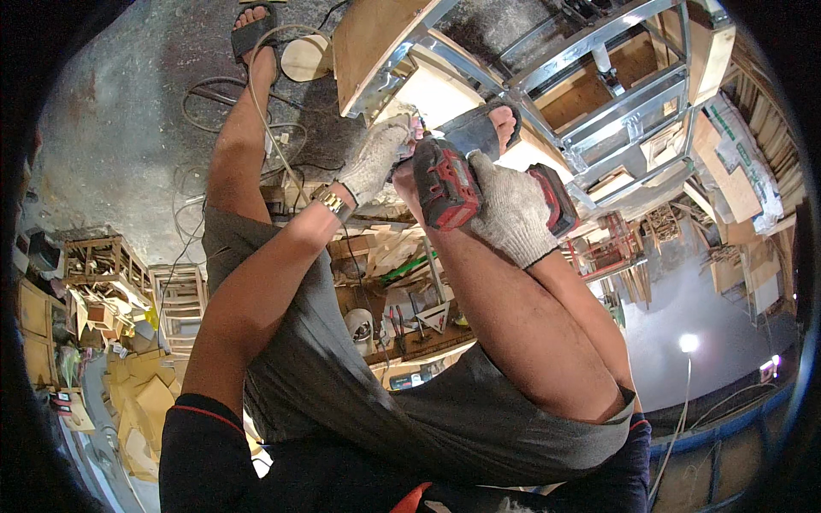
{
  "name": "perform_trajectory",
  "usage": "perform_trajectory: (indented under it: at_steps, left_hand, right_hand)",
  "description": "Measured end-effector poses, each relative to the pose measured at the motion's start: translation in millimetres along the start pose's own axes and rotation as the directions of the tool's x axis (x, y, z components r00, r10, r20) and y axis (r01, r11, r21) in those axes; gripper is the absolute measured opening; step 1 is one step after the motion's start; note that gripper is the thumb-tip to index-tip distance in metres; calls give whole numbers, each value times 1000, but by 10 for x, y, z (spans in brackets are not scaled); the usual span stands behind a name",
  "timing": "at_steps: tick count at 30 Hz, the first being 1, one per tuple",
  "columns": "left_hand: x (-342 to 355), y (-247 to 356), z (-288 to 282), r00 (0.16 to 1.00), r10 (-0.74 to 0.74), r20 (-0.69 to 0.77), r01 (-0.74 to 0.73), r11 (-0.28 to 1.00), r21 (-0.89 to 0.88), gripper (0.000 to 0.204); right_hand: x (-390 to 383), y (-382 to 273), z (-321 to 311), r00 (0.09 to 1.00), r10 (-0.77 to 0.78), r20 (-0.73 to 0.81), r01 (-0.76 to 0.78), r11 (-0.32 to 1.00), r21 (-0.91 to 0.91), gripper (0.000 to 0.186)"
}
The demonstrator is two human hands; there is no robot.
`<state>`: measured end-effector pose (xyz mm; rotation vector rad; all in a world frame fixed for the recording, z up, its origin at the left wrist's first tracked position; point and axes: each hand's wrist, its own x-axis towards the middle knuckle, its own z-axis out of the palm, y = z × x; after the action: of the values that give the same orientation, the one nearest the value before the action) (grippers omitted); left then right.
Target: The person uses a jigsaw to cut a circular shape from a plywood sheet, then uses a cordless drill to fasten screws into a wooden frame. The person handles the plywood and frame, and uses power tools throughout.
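Observation:
My right hand (513,209), in a knitted work glove, is wrapped round the handle of a red and black cordless drill (449,186). The drill's front points away from me, and its tip is hidden behind its body. Beside that front end is my gloved left hand (374,162), its fingers drawn together at the edge of a wooden panel (376,47). Whatever they pinch is too small to make out. Just beyond the drill, my sandalled foot (483,128) rests against a bright metal frame (599,73) fitted with wooden panels.
A pale hose (272,111) and dark cables lie looped on the concrete floor (128,145). Near them is a round wooden disc (306,58). Wooden stools (103,265) stand at the left. Boards and sheets (727,162) lean at the right, and a lit lamp (688,343) shines there.

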<state>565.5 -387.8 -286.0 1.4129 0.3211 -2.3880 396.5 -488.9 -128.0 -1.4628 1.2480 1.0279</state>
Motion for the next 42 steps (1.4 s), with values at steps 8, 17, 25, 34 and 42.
perform_trajectory:
  at_steps: [8,17,25,34,42]
  left_hand:
    - [-620,343,399,942,244,-229,-152,922,357,44]
    - [-815,86,971,793,533,-296,-362,802,475,57]
    - [-933,144,1023,857,380,-348,-272,907,321,51]
    - [-858,163,962,816,507,-278,-343,811,474,48]
    - [-864,137,1002,808,505,-305,-355,829,431,45]
  right_hand:
    - [109,-89,33,999,-1,-54,1,1000,-5,48]
    - [110,-9,189,994,-33,-108,39,998,48,44]
    - [84,42,279,964,-123,-235,149,984,98,45]
    - [110,44,252,979,-92,-184,120,982,146,46]
    - [118,37,191,985,-81,-154,101,987,129,44]
